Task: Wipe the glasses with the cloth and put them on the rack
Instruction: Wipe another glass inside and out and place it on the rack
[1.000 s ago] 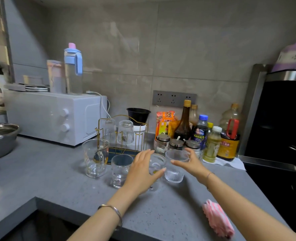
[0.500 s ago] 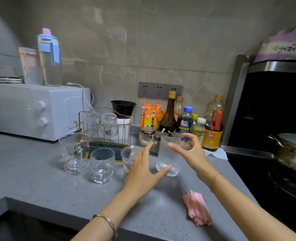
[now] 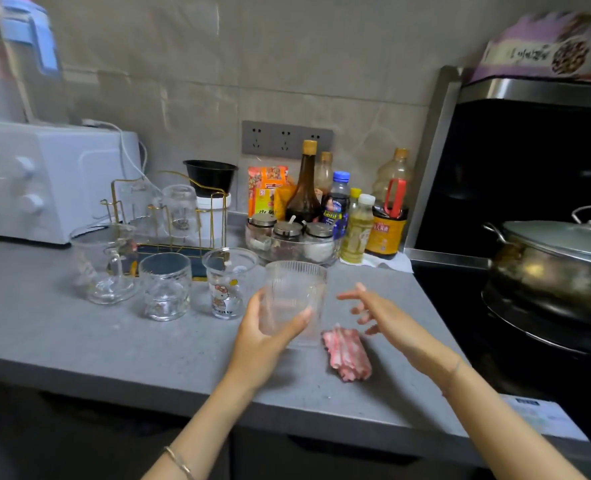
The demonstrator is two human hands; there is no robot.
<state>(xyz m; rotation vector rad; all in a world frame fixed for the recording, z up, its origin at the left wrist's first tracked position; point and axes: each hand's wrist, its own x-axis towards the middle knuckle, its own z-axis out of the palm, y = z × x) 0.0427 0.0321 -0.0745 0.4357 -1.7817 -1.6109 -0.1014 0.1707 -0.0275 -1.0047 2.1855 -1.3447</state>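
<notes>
Curled round one clear ribbed glass tumbler (image 3: 296, 296) above the grey counter (image 3: 79, 341) is my left hand (image 3: 259, 344), my right hand (image 3: 384, 317) spread empty over one crumpled pink cloth (image 3: 347, 353), three smooth glasses (image 3: 165, 287) before the gold wire rack (image 3: 169, 220).

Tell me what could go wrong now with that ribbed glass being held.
The left hand alone grips the ribbed glass; it could slip and hit the counter. The open right hand, near the pink cloth, might bump the glass while reaching. The cartoon-printed glass stands close and could get knocked.
</notes>
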